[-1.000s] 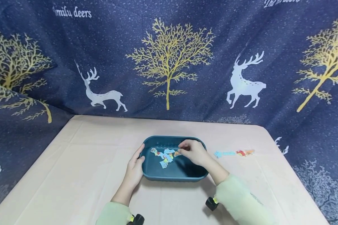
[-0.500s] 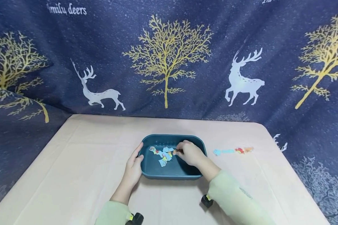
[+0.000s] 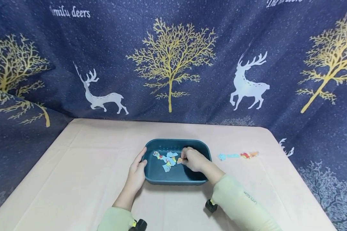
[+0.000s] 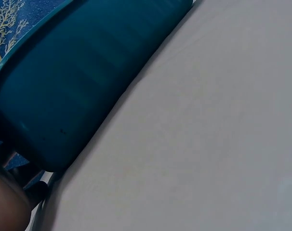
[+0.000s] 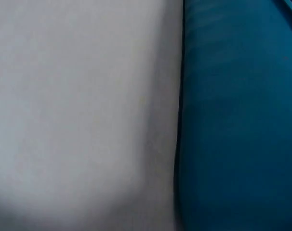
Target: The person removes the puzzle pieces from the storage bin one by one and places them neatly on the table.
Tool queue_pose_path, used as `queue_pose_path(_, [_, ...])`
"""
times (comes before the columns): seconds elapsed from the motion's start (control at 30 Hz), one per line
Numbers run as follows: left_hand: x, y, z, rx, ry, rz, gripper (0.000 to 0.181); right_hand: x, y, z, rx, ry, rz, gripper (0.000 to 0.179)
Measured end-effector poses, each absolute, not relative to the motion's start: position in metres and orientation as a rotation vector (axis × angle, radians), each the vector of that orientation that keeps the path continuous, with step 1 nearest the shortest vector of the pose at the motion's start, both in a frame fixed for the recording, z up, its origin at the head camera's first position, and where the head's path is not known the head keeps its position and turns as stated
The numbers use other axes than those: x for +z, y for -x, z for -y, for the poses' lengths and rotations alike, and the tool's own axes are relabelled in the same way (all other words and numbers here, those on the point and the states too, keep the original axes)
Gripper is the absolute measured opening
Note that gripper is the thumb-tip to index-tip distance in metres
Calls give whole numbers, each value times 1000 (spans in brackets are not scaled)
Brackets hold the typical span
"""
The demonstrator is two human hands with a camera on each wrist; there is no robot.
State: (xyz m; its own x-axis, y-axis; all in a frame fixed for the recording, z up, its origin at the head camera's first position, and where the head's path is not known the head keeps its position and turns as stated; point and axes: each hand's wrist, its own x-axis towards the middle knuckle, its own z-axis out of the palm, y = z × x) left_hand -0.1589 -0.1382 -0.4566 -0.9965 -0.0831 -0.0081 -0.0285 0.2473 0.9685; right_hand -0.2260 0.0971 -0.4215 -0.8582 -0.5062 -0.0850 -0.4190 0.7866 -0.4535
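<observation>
A dark teal plastic tub (image 3: 162, 182) stands on the table, with several puzzle pieces (image 3: 169, 160) in light blue, yellow and red overlapping on its floor. My left hand (image 3: 136, 171) grips the tub's left end, thumb at the rim; the left wrist view shows the tub's outer wall (image 4: 88, 82) and part of that hand (image 4: 11, 197). Inside the tub my right hand (image 3: 194, 159) pinches an orange puzzle piece (image 3: 179, 160) at the right side of the pile. Its fingertips partly cover the piece. The right wrist view shows only tub wall (image 5: 242, 120) and tablecloth.
Right of the tub, more puzzle pieces lie in a row: a light blue one (image 3: 222, 156), a pale blue strip (image 3: 233, 156), a red one (image 3: 244, 155) and an orange one (image 3: 253, 154). A dark blue curtain (image 3: 150, 106) hangs behind the pale tablecloth (image 3: 98, 160).
My right hand has lowered into the tub and shifted slightly left. The orange puzzle piece at its fingertips now sits a little lower beside the pile. My left hand stays on the tub.
</observation>
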Motion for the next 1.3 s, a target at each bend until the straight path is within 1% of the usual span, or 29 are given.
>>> queue_pose_path(0.1, [-456,159,138,-1894,-109,2446,48,-421,225,-98,-719,739,-2748,9])
queue_pose_path(0.33, [-455,158,137,-1919,-108,2434,48,-415,223,-105,-949,722,-2721,7])
queue_pose_path(0.53, [-455,157,137,-1917,-105,2430,48,-410,220,-120,-1293,679,-2627,11])
queue_pose_path(0.77, [-456,158,137,-1917,-108,2429,48,-402,218,-141,-1678,532,-2486,17])
queue_pose_path(0.97, [-456,158,137,-1909,-118,2431,48,-399,213,-168,-1913,310,-2424,20])
queue_pose_path(1.1, [-456,157,137,-1904,-126,2441,49,-400,212,-188,-1986,181,-2391,22])
queue_pose_path(1.3, [-455,158,136,-1903,-124,2451,49,-403,212,-224,-2012,97,-2388,25])
